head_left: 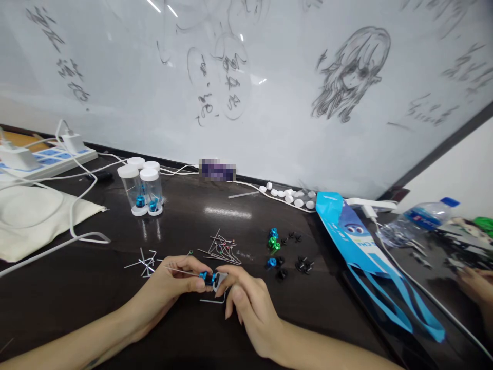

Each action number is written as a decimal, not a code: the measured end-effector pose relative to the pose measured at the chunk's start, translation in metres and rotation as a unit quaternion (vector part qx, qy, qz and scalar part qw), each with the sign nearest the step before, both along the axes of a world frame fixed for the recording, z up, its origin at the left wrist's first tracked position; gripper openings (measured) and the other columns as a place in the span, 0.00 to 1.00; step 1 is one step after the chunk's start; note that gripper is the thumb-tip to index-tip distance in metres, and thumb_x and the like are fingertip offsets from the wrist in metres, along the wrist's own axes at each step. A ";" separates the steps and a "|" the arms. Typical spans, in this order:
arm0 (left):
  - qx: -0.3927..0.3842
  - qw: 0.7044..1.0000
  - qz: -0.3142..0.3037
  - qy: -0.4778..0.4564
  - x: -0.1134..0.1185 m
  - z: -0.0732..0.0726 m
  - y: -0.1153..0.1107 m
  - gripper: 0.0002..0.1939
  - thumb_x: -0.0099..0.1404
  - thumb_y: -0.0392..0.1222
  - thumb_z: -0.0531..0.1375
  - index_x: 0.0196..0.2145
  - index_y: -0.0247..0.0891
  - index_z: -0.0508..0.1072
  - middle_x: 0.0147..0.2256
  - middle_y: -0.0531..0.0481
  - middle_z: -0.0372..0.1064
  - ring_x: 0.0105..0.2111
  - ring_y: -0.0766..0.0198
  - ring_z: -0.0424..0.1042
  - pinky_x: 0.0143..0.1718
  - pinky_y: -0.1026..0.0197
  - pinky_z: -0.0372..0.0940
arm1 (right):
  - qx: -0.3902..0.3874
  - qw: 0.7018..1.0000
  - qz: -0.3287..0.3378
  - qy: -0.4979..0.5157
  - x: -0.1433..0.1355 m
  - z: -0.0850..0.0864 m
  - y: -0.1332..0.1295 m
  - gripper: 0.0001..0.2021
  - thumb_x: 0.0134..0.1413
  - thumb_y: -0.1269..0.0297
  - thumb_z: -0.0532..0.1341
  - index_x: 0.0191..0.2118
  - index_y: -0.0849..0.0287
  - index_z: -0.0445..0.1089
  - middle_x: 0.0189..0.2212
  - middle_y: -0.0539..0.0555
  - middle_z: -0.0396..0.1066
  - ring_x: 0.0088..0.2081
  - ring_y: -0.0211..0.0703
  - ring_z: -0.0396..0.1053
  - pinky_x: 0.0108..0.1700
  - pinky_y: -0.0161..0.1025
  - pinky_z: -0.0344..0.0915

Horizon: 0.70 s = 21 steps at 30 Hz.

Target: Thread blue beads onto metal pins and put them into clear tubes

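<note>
A small blue and black metal part (208,278) with a thin metal rod is pinched between the thumb and fingers of my left hand (175,280). At its right end is a flat silver-grey piece (220,282), which the fingertips of my right hand (246,303) touch and grip. My right hand's lower fingers are curled. Beneath the hands, an L-shaped hex key (212,301) lies on the dark table. More hex keys (145,263) lie in a small pile left of my left hand. Thin metal pins (221,249) with coloured ends are heaped just beyond the hands.
Clear tubes with white lids (151,190) stand at the back left. Right of centre lie blue, green and black parts (274,244). White caps (288,195) line the whiteboard (269,103). A blue bag (358,241), a bottle (429,213) and another person's hand (475,282) are at right.
</note>
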State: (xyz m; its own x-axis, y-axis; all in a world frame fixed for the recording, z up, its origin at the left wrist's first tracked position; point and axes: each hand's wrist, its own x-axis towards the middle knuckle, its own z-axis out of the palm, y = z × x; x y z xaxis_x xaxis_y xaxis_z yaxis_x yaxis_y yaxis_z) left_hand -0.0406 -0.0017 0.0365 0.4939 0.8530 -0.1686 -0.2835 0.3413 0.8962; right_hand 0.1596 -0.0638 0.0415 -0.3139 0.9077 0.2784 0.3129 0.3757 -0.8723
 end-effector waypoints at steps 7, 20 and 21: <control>-0.007 1.000 0.001 -0.002 0.001 0.000 0.001 0.09 0.47 0.34 0.73 0.29 0.38 0.82 0.27 0.51 0.78 0.29 0.63 0.74 0.36 0.63 0.66 | 0.003 1.000 -0.005 0.010 0.000 -0.002 0.001 0.20 0.69 0.54 0.45 0.58 0.55 0.61 0.34 0.53 0.71 0.24 0.34 0.67 0.20 0.29 0.60; 0.001 1.000 -0.012 -0.004 0.000 0.000 0.000 0.08 0.49 0.35 0.72 0.29 0.38 0.82 0.27 0.51 0.78 0.30 0.64 0.74 0.36 0.65 0.65 | 0.017 1.000 -0.012 -0.017 0.000 0.002 0.000 0.18 0.70 0.57 0.44 0.55 0.55 0.65 0.34 0.52 0.72 0.23 0.33 0.66 0.25 0.31 0.62; 0.004 1.000 -0.014 -0.004 0.000 0.000 0.000 0.07 0.49 0.35 0.72 0.29 0.38 0.82 0.27 0.51 0.78 0.30 0.65 0.73 0.36 0.65 0.65 | 0.016 1.000 -0.014 -0.021 -0.001 0.003 0.000 0.18 0.70 0.57 0.45 0.54 0.56 0.66 0.34 0.52 0.72 0.23 0.33 0.67 0.26 0.31 0.63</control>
State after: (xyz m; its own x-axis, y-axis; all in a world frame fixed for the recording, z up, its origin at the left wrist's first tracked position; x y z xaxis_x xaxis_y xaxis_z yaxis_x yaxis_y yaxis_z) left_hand -0.0411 -0.0020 0.0360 0.5190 0.8401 -0.1576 -0.2811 0.3419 0.8967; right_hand 0.1589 -0.0634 0.0441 -0.3009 0.9069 0.2948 0.3588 0.3941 -0.8461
